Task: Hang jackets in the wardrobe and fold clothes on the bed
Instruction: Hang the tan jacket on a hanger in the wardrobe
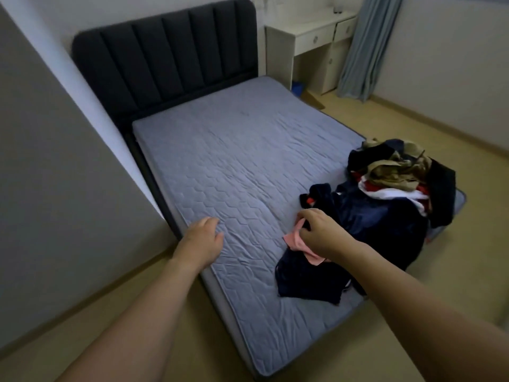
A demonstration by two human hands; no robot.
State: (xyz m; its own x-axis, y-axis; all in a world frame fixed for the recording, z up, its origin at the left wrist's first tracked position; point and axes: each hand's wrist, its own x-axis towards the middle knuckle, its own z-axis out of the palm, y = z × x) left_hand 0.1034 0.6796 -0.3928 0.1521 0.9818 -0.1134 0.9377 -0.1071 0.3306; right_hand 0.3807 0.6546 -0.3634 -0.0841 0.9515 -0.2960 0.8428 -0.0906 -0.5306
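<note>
A bare grey-blue quilted mattress (234, 161) lies on a bed with a dark padded headboard (170, 59). A heap of clothes (391, 188) sits at the bed's right foot corner: dark navy garments, a camouflage piece (396, 166) on top, some red and white fabric. A pink garment (296, 239) lies on a navy piece (308, 279) near the front edge. My right hand (322, 232) pinches the pink garment with curled fingers. My left hand (201, 241) hovers over the mattress edge on the left, fingers loosely curled, holding nothing.
A grey wall panel (55, 175) stands close on the left of the bed. A white desk with drawers (311, 42) and a light blue curtain (363, 48) are at the back right. Beige floor (440, 271) surrounds the bed's foot and right side.
</note>
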